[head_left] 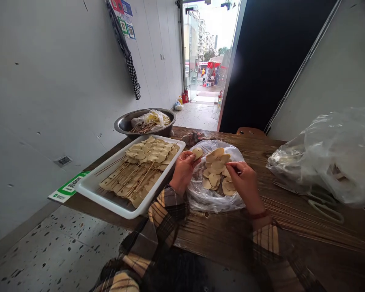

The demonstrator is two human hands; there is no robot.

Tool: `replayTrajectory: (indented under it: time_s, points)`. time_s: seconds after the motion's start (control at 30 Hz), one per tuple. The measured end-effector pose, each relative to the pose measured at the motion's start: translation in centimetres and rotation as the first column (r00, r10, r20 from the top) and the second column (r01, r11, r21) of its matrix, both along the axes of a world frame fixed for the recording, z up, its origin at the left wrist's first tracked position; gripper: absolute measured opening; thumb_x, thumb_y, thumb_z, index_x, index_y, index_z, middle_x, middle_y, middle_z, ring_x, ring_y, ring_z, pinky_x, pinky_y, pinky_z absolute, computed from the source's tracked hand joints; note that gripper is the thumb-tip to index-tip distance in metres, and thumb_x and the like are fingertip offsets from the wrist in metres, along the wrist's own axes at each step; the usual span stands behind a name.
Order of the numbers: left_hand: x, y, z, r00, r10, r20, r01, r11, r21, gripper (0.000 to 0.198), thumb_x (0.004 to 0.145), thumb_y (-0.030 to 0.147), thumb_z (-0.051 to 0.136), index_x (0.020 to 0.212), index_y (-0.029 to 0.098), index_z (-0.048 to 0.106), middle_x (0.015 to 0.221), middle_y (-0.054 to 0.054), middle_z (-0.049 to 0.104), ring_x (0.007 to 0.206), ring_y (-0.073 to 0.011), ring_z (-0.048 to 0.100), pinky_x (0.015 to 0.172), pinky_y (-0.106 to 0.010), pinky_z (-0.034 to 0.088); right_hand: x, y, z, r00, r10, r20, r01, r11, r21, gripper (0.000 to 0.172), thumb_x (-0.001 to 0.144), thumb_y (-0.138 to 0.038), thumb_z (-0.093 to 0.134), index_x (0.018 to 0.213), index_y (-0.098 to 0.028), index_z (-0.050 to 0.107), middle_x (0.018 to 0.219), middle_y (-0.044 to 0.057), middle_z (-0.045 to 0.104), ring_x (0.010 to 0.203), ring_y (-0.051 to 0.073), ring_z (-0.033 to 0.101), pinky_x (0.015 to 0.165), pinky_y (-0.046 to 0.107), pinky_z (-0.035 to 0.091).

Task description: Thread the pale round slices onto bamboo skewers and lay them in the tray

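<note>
My left hand [184, 168] pinches a round, pale tan slice [197, 153] between thumb and fingers, at the left edge of an open clear plastic bag [197, 194]. Inside that bag lies a loose pile of similar slices [213, 179]. My right hand [243, 180] is on the bag's right side, its thumb and index finger closed at the edge of the upper slices [218, 159]. What exactly those fingertips grip is too small to tell. To the left, a white tray [121, 214] holds many slices threaded on thin wooden skewers [146, 172], laid in overlapping rows.
Behind the tray stands a metal basin [121, 123] with bagged skewers. Loose skewers [316, 223] lie along the table's right side, near scissors [325, 207] and a large plastic bag [331, 158]. A crumpled cloth [196, 138] sits at the back. A green payment card [68, 186] is at left.
</note>
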State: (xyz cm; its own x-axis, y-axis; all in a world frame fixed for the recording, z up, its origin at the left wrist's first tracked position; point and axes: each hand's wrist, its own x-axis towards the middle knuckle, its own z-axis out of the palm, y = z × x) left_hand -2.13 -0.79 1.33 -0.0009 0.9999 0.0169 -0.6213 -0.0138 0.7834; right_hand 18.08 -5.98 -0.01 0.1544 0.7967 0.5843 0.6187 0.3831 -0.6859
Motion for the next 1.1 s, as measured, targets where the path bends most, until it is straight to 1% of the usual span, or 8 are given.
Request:
replayTrajectory:
  time_s: [0.07,0.2,0.4,0.57,0.8,1.0,1.1]
  points:
    - [0.0,0.0,0.0,0.999,0.032,0.001,-0.032,0.999,0.006,0.022,0.073,0.012,0.07,0.086,0.016,0.052,0.087,-0.003,0.068,0.082,-0.0162,0.071,0.075,-0.026,0.053,0.0,-0.1,0.0,0.999,0.02,0.043,-0.019,1.0,-0.013,0.025,0.089,-0.04,0.056,0.086,-0.021,0.072,0.089,0.006,0.072,0.083,0.022,0.065,0.075,0.034,0.049]
    - [0.2,0.2,-0.2,0.997,0.074,-0.002,-0.074,0.997,0.011,0.02,0.076,0.009,0.066,0.094,0.014,0.06,0.093,-0.005,0.07,0.081,-0.014,0.069,0.075,-0.025,0.053,0.1,-0.3,0.3,0.99,0.026,0.139,-0.021,0.999,-0.037,0.026,0.091,-0.039,0.054,0.088,-0.021,0.073,0.088,0.006,0.072,0.081,0.022,0.065,0.077,0.034,0.048]
    - [0.2,0.4,-0.5,0.997,0.07,0.019,-0.07,0.998,0.003,0.017,0.076,0.009,0.067,0.092,0.013,0.063,0.094,-0.006,0.071,0.082,-0.0152,0.069,0.078,-0.028,0.054,0.7,-0.6,0.8,0.972,0.029,0.232,-0.017,0.998,-0.052,0.026,0.092,-0.036,0.053,0.089,-0.02,0.073,0.088,0.006,0.071,0.081,0.022,0.065,0.077,0.033,0.047]
    - [0.2,0.5,-0.8,0.997,0.075,0.025,-0.075,0.997,0.006,0.017,0.076,0.01,0.069,0.091,0.014,0.063,0.094,-0.006,0.07,0.086,-0.0159,0.069,0.084,-0.031,0.054,1.0,-0.7,0.7,0.961,0.006,0.277,0.01,0.998,-0.054,0.025,0.092,-0.035,0.052,0.088,-0.02,0.073,0.088,0.006,0.071,0.08,0.022,0.065,0.076,0.033,0.047]
    - [0.2,0.5,-0.9,0.997,0.075,0.032,-0.076,0.997,0.014,0.016,0.074,0.012,0.071,0.088,0.014,0.062,0.092,-0.005,0.07,0.085,-0.0161,0.069,0.082,-0.03,0.055,0.8,-0.8,0.7,0.946,-0.012,0.323,0.034,0.997,-0.064,0.026,0.093,-0.034,0.051,0.09,-0.02,0.073,0.089,0.006,0.07,0.082,0.022,0.065,0.075,0.033,0.045]
    - [0.1,0.4,-0.9,0.998,0.06,-0.036,-0.058,0.997,0.04,0.018,0.07,0.018,0.078,0.081,0.013,0.064,0.086,-0.005,0.069,0.087,-0.0175,0.069,0.085,-0.032,0.055,0.6,-1.0,0.8,0.932,-0.045,0.359,0.074,0.995,-0.067,0.026,0.094,-0.033,0.05,0.09,-0.02,0.072,0.087,0.006,0.069,0.081,0.021,0.064,0.074,0.032,0.044]
    - [0.2,0.2,-0.8,0.998,0.056,-0.043,-0.054,0.998,0.045,0.02,0.067,0.019,0.08,0.079,0.014,0.065,0.085,-0.005,0.069,0.087,-0.0181,0.069,0.086,-0.033,0.054,0.5,-1.1,0.8,0.926,-0.058,0.374,0.09,0.994,-0.068,0.025,0.095,-0.032,0.05,0.09,-0.02,0.072,0.088,0.006,0.069,0.081,0.021,0.064,0.074,0.031,0.043]
